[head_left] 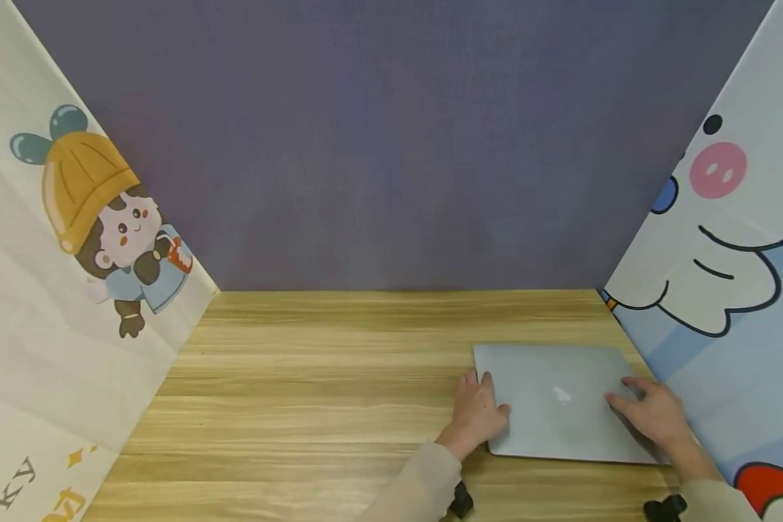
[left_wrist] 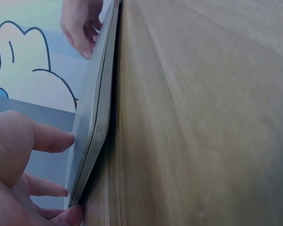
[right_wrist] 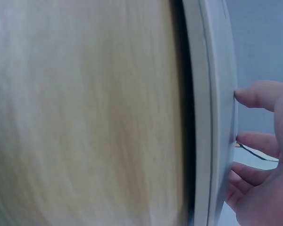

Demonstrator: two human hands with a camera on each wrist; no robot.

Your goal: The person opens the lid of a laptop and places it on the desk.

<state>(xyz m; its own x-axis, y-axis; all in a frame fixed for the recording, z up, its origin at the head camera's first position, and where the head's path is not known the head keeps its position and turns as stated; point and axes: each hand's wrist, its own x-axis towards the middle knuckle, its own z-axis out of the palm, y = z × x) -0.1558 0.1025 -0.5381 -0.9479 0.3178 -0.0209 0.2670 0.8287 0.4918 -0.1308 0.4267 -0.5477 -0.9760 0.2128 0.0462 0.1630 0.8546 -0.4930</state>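
A closed silver laptop [head_left: 561, 424] lies flat at the right part of the wooden table, with a pale logo on its lid. My left hand [head_left: 478, 412] holds its left side: thumb and a finger touch the lid, while other fingertips sit at the edge, as the left wrist view shows. On the opposite side, my right hand [head_left: 655, 409] grips the laptop with thumb and index fingertip on the lid. The remaining right fingers [right_wrist: 247, 174] bend at the side edge, partly hidden. A thin dark gap shows beneath the laptop in both wrist views.
The wooden table [head_left: 300, 406] extends to the left of the laptop. A dark grey panel [head_left: 391, 145] stands behind it. Printed cartoon panels flank it, one on the left [head_left: 32, 304] and one on the right [head_left: 744, 239], the latter close to my right hand.
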